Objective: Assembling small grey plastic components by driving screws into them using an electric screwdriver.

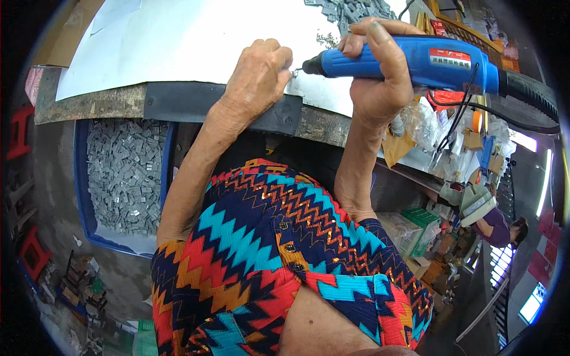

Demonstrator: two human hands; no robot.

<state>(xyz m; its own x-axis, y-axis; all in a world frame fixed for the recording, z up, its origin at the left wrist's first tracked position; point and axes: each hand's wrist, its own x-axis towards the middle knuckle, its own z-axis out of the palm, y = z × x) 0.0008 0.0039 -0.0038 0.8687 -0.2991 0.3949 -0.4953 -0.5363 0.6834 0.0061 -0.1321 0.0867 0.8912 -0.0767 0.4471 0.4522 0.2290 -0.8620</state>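
My right hand (383, 77) is wrapped round a blue electric screwdriver (424, 68), held nearly level with its black tip pointing left. Just left of that tip, my left hand (256, 77) is closed over the white work surface (172, 47). Its fingertips pinch a small grey part (295, 73), mostly hidden by the fingers and close to the screwdriver's tip. Beyond the screwdriver lies a pile of small grey parts (350, 13), with some tiny dark pieces (326, 40), likely screws, scattered in front of it.
Below the bench edge on the left, a blue bin (82, 196) holds many grey parts. Cluttered bags and packets (433, 124) fill the right side. A black cable (528, 98) runs from the screwdriver. Red stools (34, 252) stand at far left; another person (496, 225) is at far right.
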